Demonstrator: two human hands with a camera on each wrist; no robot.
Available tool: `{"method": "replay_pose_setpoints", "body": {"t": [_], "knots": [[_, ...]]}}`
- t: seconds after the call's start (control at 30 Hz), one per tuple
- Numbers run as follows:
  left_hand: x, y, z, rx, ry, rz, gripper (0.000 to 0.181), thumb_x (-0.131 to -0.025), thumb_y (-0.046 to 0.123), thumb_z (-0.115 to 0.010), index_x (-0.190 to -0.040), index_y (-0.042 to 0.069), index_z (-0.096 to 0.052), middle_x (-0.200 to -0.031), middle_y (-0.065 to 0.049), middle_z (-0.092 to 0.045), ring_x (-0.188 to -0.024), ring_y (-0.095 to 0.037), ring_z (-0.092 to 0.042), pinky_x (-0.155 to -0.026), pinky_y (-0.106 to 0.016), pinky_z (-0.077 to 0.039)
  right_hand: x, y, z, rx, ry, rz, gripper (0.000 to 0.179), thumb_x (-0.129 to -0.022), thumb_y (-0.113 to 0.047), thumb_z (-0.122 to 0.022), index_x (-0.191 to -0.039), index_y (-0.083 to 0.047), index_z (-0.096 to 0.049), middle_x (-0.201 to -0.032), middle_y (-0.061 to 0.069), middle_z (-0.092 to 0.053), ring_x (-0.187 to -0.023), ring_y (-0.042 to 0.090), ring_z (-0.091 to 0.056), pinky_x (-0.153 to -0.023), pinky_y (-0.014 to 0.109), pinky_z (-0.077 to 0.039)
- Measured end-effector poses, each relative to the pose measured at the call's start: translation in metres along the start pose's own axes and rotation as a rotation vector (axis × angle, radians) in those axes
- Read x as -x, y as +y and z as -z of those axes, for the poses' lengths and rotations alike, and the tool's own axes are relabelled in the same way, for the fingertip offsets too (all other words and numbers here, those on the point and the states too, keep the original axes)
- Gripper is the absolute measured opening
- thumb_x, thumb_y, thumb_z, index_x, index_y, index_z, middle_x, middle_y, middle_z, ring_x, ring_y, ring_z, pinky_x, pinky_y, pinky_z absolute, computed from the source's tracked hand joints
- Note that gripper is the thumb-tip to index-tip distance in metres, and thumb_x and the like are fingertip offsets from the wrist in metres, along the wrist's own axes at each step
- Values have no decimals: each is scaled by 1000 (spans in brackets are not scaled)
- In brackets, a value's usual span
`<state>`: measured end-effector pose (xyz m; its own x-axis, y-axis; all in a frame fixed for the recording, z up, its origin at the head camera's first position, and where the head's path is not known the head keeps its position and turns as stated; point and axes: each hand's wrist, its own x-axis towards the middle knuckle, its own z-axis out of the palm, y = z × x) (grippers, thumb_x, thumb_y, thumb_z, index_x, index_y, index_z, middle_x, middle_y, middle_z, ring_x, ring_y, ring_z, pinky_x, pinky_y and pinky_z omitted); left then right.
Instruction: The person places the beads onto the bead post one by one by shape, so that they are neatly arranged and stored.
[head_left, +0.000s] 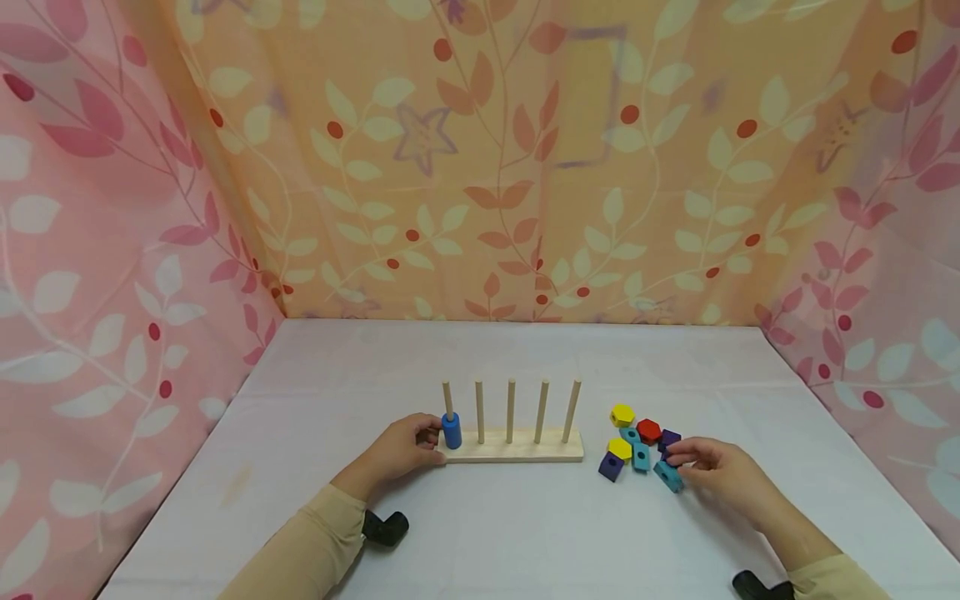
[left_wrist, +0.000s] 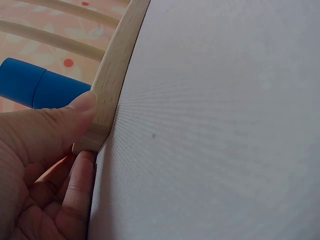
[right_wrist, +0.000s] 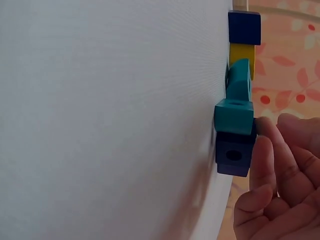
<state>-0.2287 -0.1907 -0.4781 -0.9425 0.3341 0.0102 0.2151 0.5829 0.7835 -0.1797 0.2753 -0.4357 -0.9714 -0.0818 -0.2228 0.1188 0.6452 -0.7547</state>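
Observation:
A wooden peg board [head_left: 510,452] with several upright pegs stands on the table. Two stacked blue cylinders [head_left: 452,432] sit on its leftmost peg. My left hand [head_left: 401,447] grips the board's left end, its thumb [left_wrist: 82,102] on the front edge beside the cylinders. To the right lies a pile of beads with holes. My right hand [head_left: 723,473] reaches over the pile's right side, fingertips at a purple bead [head_left: 667,438], with a teal bead [head_left: 668,477] just in front. In the right wrist view the thumb stands apart from the beads, and whether the fingertips touch is hard to tell.
Yellow hexagonal beads [head_left: 622,415], a red hexagonal bead [head_left: 648,430], more teal beads [head_left: 641,457] and another purple bead [head_left: 611,467] make up the pile. White cloth [head_left: 517,533] covers the table. Patterned curtains [head_left: 495,167] hang behind and at both sides.

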Motion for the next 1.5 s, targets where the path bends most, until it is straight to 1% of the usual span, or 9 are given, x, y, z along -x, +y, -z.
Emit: {"method": "replay_pose_setpoints", "body": {"t": [0.17, 0.33, 0.5, 0.73, 1.0, 1.1, 1.27, 1.4, 1.5], "knots": [[-1, 0, 0, -1, 1, 11, 39, -71, 17, -78, -105, 11, -61, -90, 2, -57, -84, -12, -54, -77, -28, -45, -1, 2, -2, 7, -17, 3, 34, -85, -12, -64, -116, -3, -58, -105, 8, -65, -95, 21, -57, -74, 29, -51], [-1, 0, 0, 2, 7, 13, 40, -70, 17, -79, -106, 10, -60, -90, 1, -57, -84, -13, -54, -75, -26, -45, -2, 3, -1, 63, 10, 14, 32, -85, -14, -64, -115, -5, -59, -106, 7, -65, -98, 23, -58, -77, 34, -51], [-2, -2, 0, -7, 7, 14, 40, -70, 17, -79, -105, 11, -61, -90, 2, -57, -84, -12, -54, -75, -25, -45, -1, 5, -4, 71, -6, 12, 33, -83, -12, -66, -114, -3, -59, -102, 8, -65, -90, 19, -58, -73, 30, -51], [-1, -3, 1, 13, 1, 10, 40, -70, 17, -79, -105, 11, -60, -89, 1, -57, -83, -13, -53, -76, -30, -44, -3, 5, -12, 90, -53, -18, 29, -76, -17, -73, -101, -6, -64, -83, 3, -58, -77, 18, -50, -61, 25, -47], [0, -1, 1, 20, 1, 20, 40, -71, 18, -79, -106, 11, -60, -91, 2, -58, -85, -13, -53, -78, -31, -44, 0, 2, -13, 69, -128, 28, 26, -72, -17, -76, -88, -6, -58, -77, 5, -51, -72, 19, -46, -55, 26, -41], [0, -1, 1, 13, 3, 19, 40, -71, 18, -79, -106, 11, -60, -91, 2, -58, -85, -13, -54, -77, -30, -44, -2, 1, -15, 66, -139, 27, 30, -71, -14, -77, -90, -7, -56, -79, 5, -51, -73, 19, -47, -58, 26, -43], [-1, 0, 1, -1, 8, 22, 41, -70, 17, -79, -106, 11, -60, -89, 2, -57, -83, -12, -54, -74, -26, -45, -3, 0, -16, 77, -147, 19, 31, -69, -11, -78, -94, -6, -59, -81, 5, -52, -76, 19, -47, -61, 25, -45], [-1, 0, 0, -1, 8, 19, 41, -70, 17, -79, -105, 10, -60, -89, 2, -58, -83, -12, -54, -73, -23, -45, 0, -4, -12, 78, -181, 71, 28, -72, -13, -76, -93, -5, -60, -81, 6, -53, -78, 20, -48, -62, 25, -45], [-2, 0, 0, 0, 4, 17, 41, -70, 17, -79, -105, 9, -60, -89, 1, -58, -84, -13, -54, -73, -23, -45, 0, -15, -7, 59, -171, 98, 30, -74, -17, -75, -97, -6, -60, -86, 6, -55, -81, 20, -50, -65, 25, -47]]}}
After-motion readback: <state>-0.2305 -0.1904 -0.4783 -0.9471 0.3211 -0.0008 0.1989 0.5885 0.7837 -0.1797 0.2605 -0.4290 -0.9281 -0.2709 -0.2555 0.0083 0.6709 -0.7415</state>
